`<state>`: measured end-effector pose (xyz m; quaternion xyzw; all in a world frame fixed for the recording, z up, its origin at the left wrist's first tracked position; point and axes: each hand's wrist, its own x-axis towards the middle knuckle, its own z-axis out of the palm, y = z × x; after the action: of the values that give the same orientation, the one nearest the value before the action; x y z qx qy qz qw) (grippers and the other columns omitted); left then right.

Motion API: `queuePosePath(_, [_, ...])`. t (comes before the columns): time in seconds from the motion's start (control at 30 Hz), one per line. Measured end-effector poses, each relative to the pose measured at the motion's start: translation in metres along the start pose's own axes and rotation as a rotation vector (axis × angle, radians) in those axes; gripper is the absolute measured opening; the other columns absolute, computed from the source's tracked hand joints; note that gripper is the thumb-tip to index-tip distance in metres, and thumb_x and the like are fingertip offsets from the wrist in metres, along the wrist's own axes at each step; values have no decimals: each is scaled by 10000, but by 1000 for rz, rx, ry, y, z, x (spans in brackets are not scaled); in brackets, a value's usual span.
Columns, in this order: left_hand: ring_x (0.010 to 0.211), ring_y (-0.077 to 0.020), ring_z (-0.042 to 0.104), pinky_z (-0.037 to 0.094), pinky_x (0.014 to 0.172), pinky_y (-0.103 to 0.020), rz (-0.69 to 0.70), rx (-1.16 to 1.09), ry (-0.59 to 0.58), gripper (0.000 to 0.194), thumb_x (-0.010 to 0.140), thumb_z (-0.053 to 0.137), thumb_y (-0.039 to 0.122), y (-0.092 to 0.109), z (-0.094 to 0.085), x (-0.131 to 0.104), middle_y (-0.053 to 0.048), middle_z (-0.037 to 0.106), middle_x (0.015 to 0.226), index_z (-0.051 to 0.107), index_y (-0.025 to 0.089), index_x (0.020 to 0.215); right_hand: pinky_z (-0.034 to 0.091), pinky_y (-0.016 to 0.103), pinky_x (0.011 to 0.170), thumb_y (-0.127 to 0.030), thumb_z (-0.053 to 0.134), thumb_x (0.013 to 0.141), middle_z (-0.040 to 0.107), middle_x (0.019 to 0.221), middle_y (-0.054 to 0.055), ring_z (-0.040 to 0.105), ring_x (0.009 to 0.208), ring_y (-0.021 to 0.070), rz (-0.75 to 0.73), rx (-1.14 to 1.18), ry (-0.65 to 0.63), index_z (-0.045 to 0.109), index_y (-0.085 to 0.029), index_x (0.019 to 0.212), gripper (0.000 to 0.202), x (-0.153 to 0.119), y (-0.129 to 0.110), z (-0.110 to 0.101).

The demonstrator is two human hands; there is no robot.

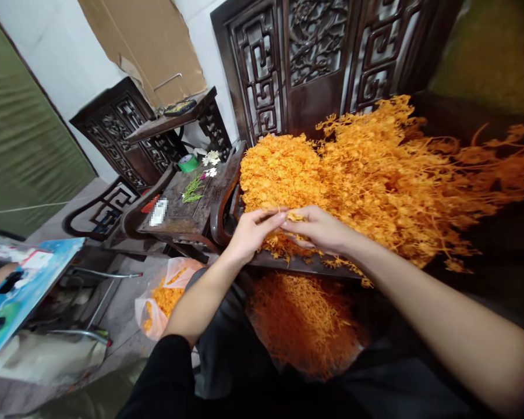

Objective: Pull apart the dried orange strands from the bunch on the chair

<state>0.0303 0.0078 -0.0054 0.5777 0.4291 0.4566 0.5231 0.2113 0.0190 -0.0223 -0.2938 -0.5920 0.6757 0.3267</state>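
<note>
A big heap of orange plastic flower sprays (283, 169) lies on the dark wooden bench in front of me. Over its near edge, my left hand (255, 230) and my right hand (318, 228) meet at the fingertips. The right one is closed around a small orange flower piece (296, 217). My left thumb and forefinger are pinched together beside it; a thin bit of orange shows at their tips, too small to name. Below the bench edge, between my legs, more orange stems (305, 320) fill what looks like a clear bag.
A pinkish plastic bag (157, 314) of orange pieces stands on the floor to the left. Green tape (188, 163) and small flower sprigs (193, 189) lie on a wooden side table (179, 215). A blue table (56, 262) juts in at far left, with part of a person beside it.
</note>
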Motion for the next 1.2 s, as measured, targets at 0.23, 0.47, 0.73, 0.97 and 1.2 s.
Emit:
queuePosePath(0.23, [751,-137,652,503,770,-271,215,154,261,311,816,796,456,0,-9,6,-19,726,794,724,153,818,338,269,537,-623,748,796,531,605,-34,448,533,119,-74,-404,226,678,-174,890,464,0,-8,8])
queuePosePath(0.47, [806,-163,670,500,815,-296,249,354,252,269,838,772,409,2,-6,1,-57,757,855,745,141,823,407,296,634,-580,612,927,603,718,13,531,663,166,-284,-456,534,684,-175,1046,428,0,-2,24])
queuePosePath(0.73, [560,-146,628,526,665,-315,-141,-136,-80,377,636,932,378,21,-5,-17,-6,656,597,647,135,679,274,273,458,-518,644,939,582,694,21,421,490,105,-258,100,907,475,-236,767,371,5,-18,-41])
queuePosePath(0.97, [585,-133,632,493,674,-282,-157,-141,-182,320,854,763,418,15,-12,-10,-18,663,640,698,116,773,255,258,440,-548,773,841,605,699,9,449,465,73,-151,58,384,673,-197,873,366,-13,-24,-32])
queuePosePath(1.2, [604,-139,618,478,688,-286,-80,-32,-220,303,860,757,405,7,0,-7,-17,665,637,711,124,757,153,253,416,-673,741,822,362,510,-63,284,431,60,-105,5,330,670,-190,783,489,-10,-12,-2])
